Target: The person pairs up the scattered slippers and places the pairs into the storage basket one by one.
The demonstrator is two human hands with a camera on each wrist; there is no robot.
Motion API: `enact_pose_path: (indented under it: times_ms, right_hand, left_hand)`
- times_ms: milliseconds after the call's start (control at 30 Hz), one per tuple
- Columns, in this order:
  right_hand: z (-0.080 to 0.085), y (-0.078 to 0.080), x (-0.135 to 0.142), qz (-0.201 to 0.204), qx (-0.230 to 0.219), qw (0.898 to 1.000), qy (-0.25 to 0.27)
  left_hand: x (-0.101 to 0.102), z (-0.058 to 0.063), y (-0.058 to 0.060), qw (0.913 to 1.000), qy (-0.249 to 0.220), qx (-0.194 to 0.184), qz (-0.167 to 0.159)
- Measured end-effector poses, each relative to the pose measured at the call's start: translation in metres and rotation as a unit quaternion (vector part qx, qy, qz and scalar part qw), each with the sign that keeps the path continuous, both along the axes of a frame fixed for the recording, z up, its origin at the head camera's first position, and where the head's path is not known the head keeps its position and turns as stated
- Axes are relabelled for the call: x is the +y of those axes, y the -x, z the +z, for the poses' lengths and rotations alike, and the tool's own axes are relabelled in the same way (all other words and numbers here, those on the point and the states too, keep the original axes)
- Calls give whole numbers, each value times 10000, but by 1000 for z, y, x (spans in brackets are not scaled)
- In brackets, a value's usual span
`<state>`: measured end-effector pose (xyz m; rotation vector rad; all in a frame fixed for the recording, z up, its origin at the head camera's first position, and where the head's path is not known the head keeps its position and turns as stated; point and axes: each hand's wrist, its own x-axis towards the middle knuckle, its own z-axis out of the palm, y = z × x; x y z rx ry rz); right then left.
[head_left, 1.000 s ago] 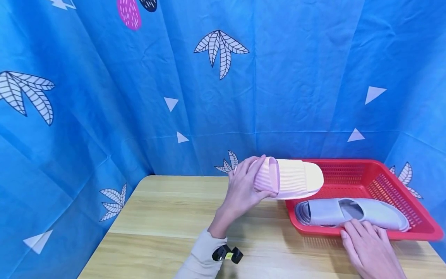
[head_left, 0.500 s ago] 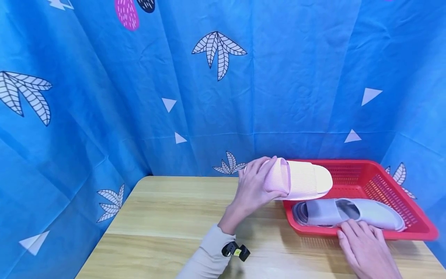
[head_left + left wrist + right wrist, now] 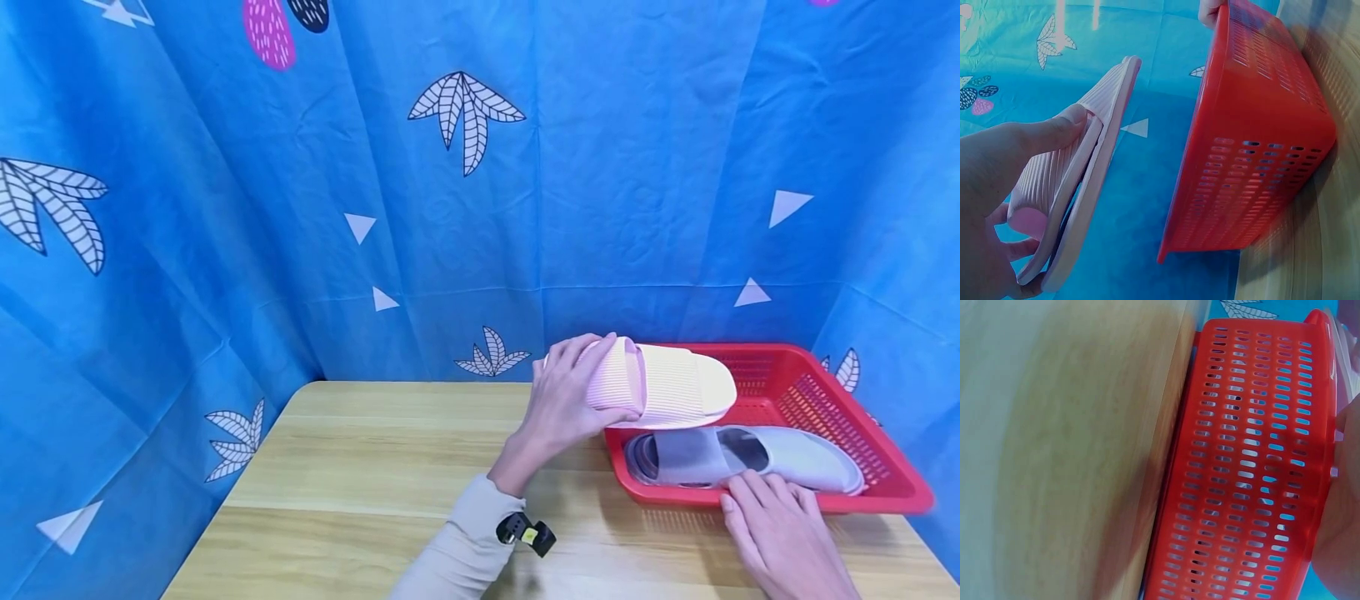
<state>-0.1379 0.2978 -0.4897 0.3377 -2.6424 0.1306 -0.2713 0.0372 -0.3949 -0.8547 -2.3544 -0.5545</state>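
My left hand (image 3: 564, 398) grips a pair of pale pink ribbed slippers (image 3: 672, 387), one tucked into the other. In the head view they overlap the basket's left end, held above the table. The left wrist view shows the thumb on the ribbed strap (image 3: 1049, 181) and fingers round the far side, with a gap between slippers and basket. My right hand (image 3: 783, 529) holds the front rim of the red plastic basket (image 3: 840, 429), fingers hooked over the edge. Inside, along the front wall, lie grey slippers (image 3: 813, 457), nested lengthwise and partly hidden by the right fingers.
The basket stands at the right of a light wooden table (image 3: 360, 467). Behind and to both sides hangs a blue patterned curtain (image 3: 622, 167). The basket's perforated wall (image 3: 1241, 456) rises from the table beside the right hand.
My left hand has carried the pink slippers to the right, further over the basket. The right hand keeps its hold on the rim; the view has shifted slightly.
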Motion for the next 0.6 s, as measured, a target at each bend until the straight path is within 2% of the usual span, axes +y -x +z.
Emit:
enact_pose_path:
  times_ms: [467, 600]
  right_hand:
    - [-1, 0, 1, 164, 234, 9996, 22]
    - [-1, 0, 1, 123, 160, 9998, 27]
  left_hand:
    - [23, -3, 2, 9995, 240, -200, -47]
    - [30, -4, 3, 9990, 339, -290, -1]
